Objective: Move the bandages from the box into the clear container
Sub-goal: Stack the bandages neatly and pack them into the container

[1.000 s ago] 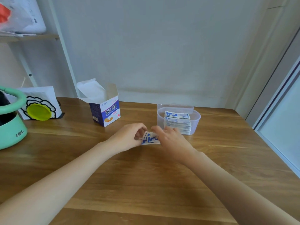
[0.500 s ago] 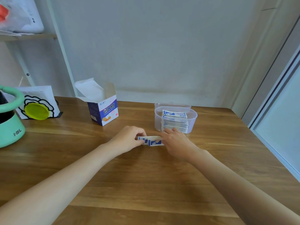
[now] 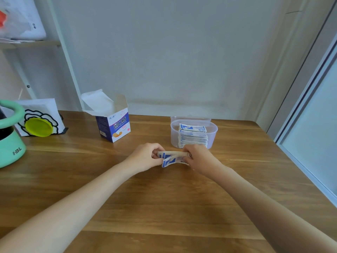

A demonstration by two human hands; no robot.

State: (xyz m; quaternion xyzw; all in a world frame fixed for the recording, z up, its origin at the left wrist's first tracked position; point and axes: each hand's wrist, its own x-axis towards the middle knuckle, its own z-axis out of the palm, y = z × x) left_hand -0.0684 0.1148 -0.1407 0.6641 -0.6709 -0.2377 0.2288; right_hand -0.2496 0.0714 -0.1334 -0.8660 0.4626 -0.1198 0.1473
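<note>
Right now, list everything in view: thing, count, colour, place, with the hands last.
held bandages: a few, blue and white, between both hands above the table
clear container: one, clear, table right of centre, holding stacked bandages
box: one, blue and white, flaps open, left of the container
green pot: one, mint, table's left edge
yellow disc: one, against a flower-patterned card
table: one, brown wood
left hand: pinches the bandages' left end
right hand: pinches their right end
</note>
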